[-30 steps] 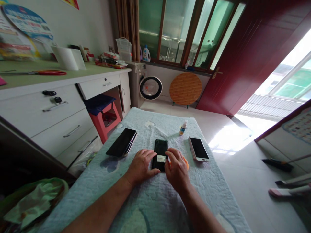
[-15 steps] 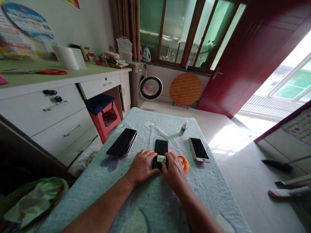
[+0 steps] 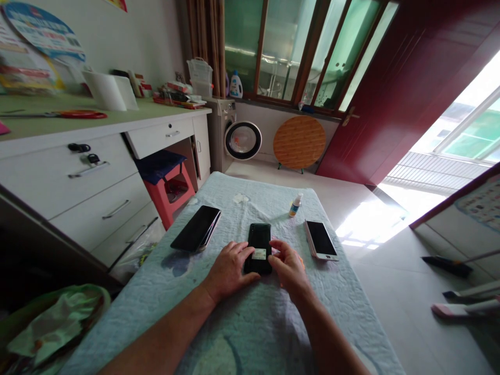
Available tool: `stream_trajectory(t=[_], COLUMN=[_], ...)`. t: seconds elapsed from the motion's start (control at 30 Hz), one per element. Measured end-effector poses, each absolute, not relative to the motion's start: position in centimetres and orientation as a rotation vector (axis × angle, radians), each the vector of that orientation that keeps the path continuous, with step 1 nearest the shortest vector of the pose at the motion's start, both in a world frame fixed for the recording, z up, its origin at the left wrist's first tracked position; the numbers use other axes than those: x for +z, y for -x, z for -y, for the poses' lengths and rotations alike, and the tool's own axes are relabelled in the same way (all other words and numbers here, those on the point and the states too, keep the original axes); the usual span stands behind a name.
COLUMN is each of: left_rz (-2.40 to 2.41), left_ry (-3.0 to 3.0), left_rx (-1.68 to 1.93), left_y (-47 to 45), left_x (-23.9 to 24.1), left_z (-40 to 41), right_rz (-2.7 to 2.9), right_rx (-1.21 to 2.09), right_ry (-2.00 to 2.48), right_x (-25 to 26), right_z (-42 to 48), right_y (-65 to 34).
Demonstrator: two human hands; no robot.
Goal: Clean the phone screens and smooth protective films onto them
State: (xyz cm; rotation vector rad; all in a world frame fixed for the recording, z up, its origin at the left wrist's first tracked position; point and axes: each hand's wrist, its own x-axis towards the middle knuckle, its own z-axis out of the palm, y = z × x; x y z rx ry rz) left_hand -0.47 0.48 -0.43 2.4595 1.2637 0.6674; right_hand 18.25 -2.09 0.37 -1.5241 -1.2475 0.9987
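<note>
A dark phone [image 3: 260,240] with a small white label on it lies at the middle of a table covered by a light blue cloth [image 3: 242,323]. My left hand [image 3: 228,269] rests on the phone's lower left edge with its fingers curled against it. My right hand [image 3: 289,267] sits at the phone's lower right, fingertips by the label, and covers most of an orange cloth [image 3: 301,259]. What the right fingers hold I cannot make out.
A large black phone [image 3: 196,235] lies to the left, a white-framed phone [image 3: 320,240] to the right, a small spray bottle [image 3: 295,205] behind. White desk drawers [image 3: 94,182] and a red stool [image 3: 167,182] stand at left; a green bag [image 3: 50,323] sits near left.
My right hand slid onto the phone's label, then drew back a little to the right and now hides more of the orange cloth. My left hand has stayed on the phone.
</note>
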Motion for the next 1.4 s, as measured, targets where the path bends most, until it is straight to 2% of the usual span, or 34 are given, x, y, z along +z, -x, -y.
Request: stream_trajectory(t=[0.07,0.17,0.53,0.87,1.4], left_rz=[-1.258,-1.229,-1.091,-1.136,-1.265], left_ry=[-2.444,-2.398,-2.119,-1.959,-1.892], left_rx=[0.686,0.745,0.946,1.030,1.135], left_y=[0.5,0.6,0.8,0.8,1.6], left_x=[-0.5,-0.4,1.2,2.0,2.5], left_z=[-0.6,-0.7,-0.6,-0.2,-0.2], right_rz=[1.098,1.011,1.260,1.339,1.309], right_rx=[1.172,1.266,1.199,1.381,1.364], right_ry=[1.420,1.319,1.101,0.897,1.067], right_x=[0.8,1.6,2.0,1.8,0.1], right_z=[2.2,2.5,3.1,3.2,2.8], right_y=[-18.2,-18.0,-17.4,-16.9,-17.2])
